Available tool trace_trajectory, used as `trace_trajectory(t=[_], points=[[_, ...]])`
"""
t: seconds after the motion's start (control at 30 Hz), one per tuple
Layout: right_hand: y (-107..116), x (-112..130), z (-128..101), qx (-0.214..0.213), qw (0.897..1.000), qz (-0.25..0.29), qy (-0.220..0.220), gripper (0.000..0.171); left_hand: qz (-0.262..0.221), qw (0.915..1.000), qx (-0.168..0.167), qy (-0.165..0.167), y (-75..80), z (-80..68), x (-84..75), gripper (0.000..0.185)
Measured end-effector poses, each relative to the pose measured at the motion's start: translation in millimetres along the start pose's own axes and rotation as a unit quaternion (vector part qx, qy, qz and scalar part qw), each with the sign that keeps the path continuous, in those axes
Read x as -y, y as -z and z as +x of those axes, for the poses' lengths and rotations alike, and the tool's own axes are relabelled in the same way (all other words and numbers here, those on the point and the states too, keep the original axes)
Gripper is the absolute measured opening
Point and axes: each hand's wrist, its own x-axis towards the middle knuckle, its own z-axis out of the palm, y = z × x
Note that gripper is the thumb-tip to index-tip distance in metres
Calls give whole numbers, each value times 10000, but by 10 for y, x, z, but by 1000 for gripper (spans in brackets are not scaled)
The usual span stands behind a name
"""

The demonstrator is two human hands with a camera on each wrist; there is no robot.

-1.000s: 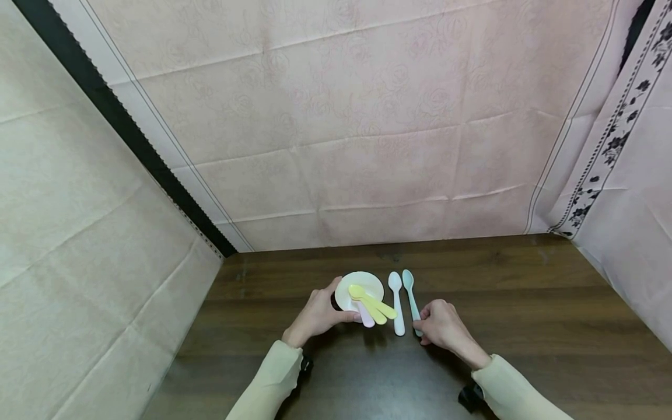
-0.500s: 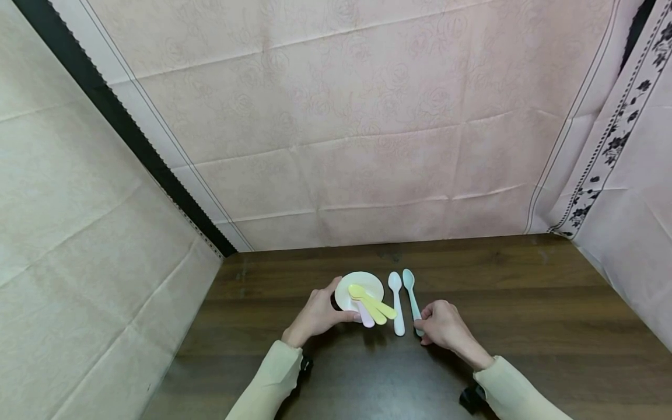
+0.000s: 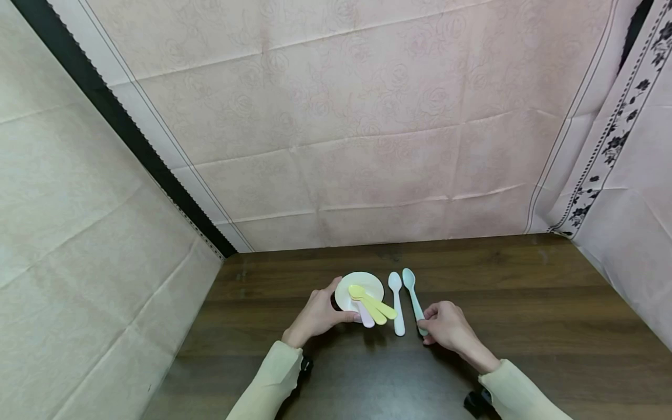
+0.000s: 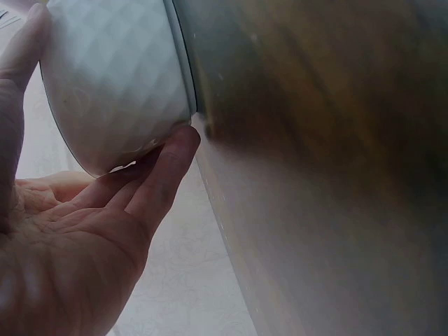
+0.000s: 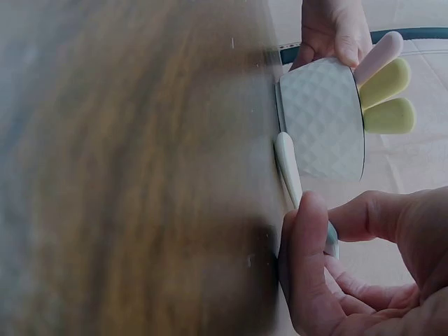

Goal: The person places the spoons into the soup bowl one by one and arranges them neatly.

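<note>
A white bowl (image 3: 362,284) stands on the dark wooden table (image 3: 525,303), with two yellow spoons (image 3: 374,304) and a pink spoon (image 3: 366,319) sticking out of it. My left hand (image 3: 336,308) grips the bowl's left side, and its fingers (image 4: 162,175) curl under the faceted wall of the bowl (image 4: 115,77). A white spoon (image 3: 397,303) and a teal spoon (image 3: 413,296) lie side by side right of the bowl. My right hand (image 3: 426,325) pinches the teal spoon's near handle end. In the right wrist view the right hand (image 5: 325,224) holds the teal spoon (image 5: 332,245) beside the white spoon (image 5: 288,166) and the bowl (image 5: 322,126).
Pale pink floral cloth (image 3: 367,134) hangs as a wall behind the table, and more cloth closes the left and right sides. Bare wood stretches to the right of the spoons and along the near edge.
My right hand has shifted slightly to the right and nearer, and the teal spoon's handle end has swung a little right with it. The left hand and bowl have stayed put.
</note>
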Motion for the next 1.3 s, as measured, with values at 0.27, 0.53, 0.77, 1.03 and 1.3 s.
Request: trace_trajectory(t=[0.27, 0.53, 0.77, 1.03, 1.3], points=[[62, -28, -22, 8, 9999, 83, -57, 9, -44, 10000, 25, 31, 7, 2, -6, 110], [162, -8, -59, -26, 9999, 120, -1, 10, -41, 10000, 2, 0, 4, 13, 1, 107], [222, 16, -87, -47, 9999, 93, -7, 13, -17, 10000, -1, 38, 8, 4, -4, 109], [261, 29, -121, -121, 9997, 200, 46, 15, 2, 9999, -24, 122, 0, -18, -11, 110], [285, 46, -140, -122, 9994, 291, 114, 17, -1, 9999, -34, 108, 3, -14, -13, 110]])
